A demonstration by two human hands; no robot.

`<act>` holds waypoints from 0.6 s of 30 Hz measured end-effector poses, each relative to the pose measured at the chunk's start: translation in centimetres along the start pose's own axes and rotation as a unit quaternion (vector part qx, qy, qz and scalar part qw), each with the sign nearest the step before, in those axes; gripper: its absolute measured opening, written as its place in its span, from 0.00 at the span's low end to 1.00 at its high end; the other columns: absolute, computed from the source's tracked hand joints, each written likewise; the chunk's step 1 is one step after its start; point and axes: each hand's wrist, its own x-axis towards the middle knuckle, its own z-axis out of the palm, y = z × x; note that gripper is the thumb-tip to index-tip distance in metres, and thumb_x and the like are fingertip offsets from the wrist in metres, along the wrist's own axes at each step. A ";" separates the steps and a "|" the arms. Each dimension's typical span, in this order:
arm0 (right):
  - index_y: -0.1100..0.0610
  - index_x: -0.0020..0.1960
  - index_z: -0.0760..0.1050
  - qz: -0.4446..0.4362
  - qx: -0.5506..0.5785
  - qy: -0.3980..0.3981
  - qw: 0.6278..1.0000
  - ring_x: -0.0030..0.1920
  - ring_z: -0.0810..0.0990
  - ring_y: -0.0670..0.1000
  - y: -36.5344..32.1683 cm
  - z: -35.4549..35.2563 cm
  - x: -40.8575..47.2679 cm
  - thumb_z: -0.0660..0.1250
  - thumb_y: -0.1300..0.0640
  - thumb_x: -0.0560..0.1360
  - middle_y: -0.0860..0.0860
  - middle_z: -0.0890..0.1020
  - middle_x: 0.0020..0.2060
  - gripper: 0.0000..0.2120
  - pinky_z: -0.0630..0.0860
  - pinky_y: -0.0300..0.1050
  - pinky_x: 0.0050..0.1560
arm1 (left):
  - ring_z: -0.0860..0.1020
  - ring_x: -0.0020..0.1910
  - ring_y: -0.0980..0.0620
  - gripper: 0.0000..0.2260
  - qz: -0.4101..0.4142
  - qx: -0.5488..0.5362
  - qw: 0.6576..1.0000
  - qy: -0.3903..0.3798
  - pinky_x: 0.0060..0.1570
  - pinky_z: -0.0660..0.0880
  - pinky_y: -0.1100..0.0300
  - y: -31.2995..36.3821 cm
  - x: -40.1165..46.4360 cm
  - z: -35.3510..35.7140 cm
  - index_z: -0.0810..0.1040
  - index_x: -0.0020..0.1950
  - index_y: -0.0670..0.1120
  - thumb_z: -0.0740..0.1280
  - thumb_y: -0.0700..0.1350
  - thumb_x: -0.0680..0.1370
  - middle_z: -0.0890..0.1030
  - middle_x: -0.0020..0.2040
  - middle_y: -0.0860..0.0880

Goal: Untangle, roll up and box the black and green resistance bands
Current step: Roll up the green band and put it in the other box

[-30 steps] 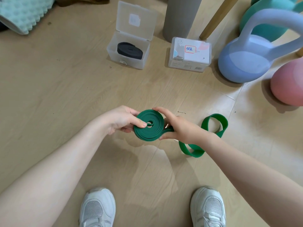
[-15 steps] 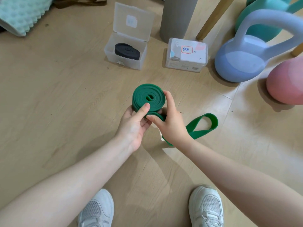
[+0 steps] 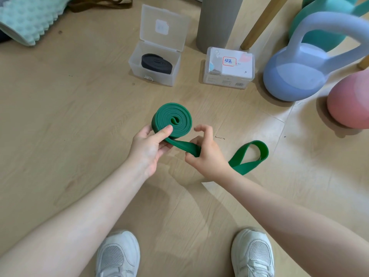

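The left hand point(image 3: 148, 147) is closed on the green band point(image 3: 172, 121), thumb pressed on the flat face of the coil, so the turns do not spring open. The right hand point(image 3: 205, 151) is half closed around the free strip just beside the coil, with the first finger lifted; I judge it keeps the strip flat and tight for the next turn. The rest of the strip lies in a loop on the floor point(image 3: 69, 116), right of this hand. The black band point(image 3: 156, 63) already lies rolled in the open box point(image 3: 154, 62). The closed box point(image 3: 229, 67) beside it probably waits for the green one.
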 end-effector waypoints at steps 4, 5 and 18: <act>0.54 0.47 0.66 -0.003 -0.011 -0.110 0.994 0.40 0.76 0.48 0.3 -1.9 0.6 0.66 0.60 0.74 0.51 0.80 0.42 0.08 0.73 0.47 0.46 | 0.81 0.51 0.47 0.16 -0.012 0.047 0.998 -0.038 0.54 0.77 0.52 0.4 0.4 -0.9 0.74 0.60 0.44 0.68 0.38 0.73 0.82 0.52 0.44; 0.54 0.47 0.67 -0.002 -0.026 -0.128 0.991 0.44 0.78 0.51 0.4 -2.5 0.8 0.66 0.59 0.74 0.53 0.81 0.45 0.07 0.74 0.51 0.49 | 0.82 0.51 0.47 0.18 -0.021 0.062 0.996 -0.055 0.54 0.77 0.52 0.5 0.3 -1.1 0.72 0.62 0.43 0.69 0.38 0.73 0.82 0.53 0.44; 0.44 0.75 0.47 -0.017 -0.072 -0.216 0.974 0.46 0.80 0.42 -0.5 -5.9 0.5 0.75 0.54 0.67 0.48 0.82 0.45 0.48 0.71 0.30 0.51 | 0.83 0.43 0.51 0.17 -0.133 0.252 0.927 -0.243 0.42 0.80 0.62 2.2 0.5 -1.7 0.77 0.57 0.49 0.69 0.42 0.68 0.84 0.48 0.46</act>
